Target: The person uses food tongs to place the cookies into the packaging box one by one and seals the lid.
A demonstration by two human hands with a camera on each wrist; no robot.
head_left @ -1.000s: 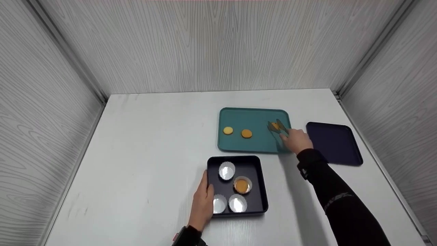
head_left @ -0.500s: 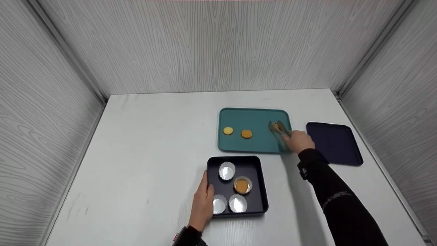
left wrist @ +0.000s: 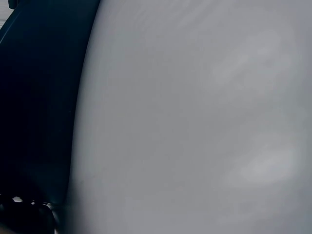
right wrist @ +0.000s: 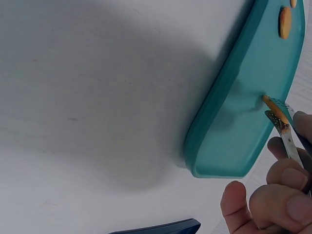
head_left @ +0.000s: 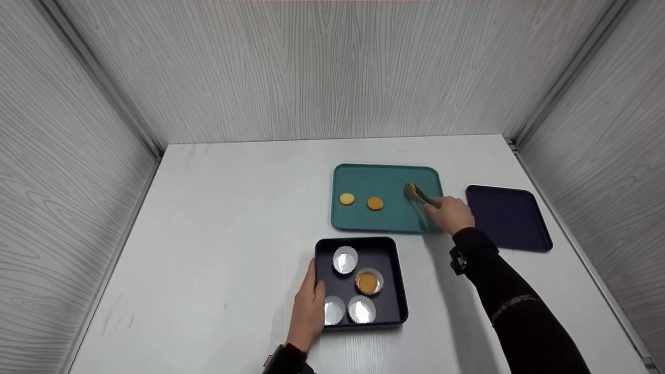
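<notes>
My right hand (head_left: 451, 213) grips green tongs (head_left: 418, 197) over the right part of the teal tray (head_left: 387, 221). The tong tips pinch an orange cookie (head_left: 410, 187) on edge; the right wrist view shows the same cookie (right wrist: 274, 110) between the tong tips (right wrist: 282, 123), just above the tray (right wrist: 229, 131). Two more cookies (head_left: 347, 199) (head_left: 375, 203) lie flat on the tray's left half. My left hand (head_left: 310, 306) rests with straight fingers against the left side of a dark square pan (head_left: 397, 291). The pan holds several foil cups, and one cup (head_left: 368, 282) contains a cookie.
A dark blue tray (head_left: 508, 218) lies flat to the right of the teal one, its edge (right wrist: 161, 228) showing in the right wrist view. The white table (head_left: 234, 208) is walled on three sides by grey panels. The left wrist view shows only the pan's dark wall (left wrist: 39, 97) and table surface.
The tongs, which stood apart around the cookie, have closed on it. The cookie is now tipped on edge and shifted slightly left. My left hand has not moved.
</notes>
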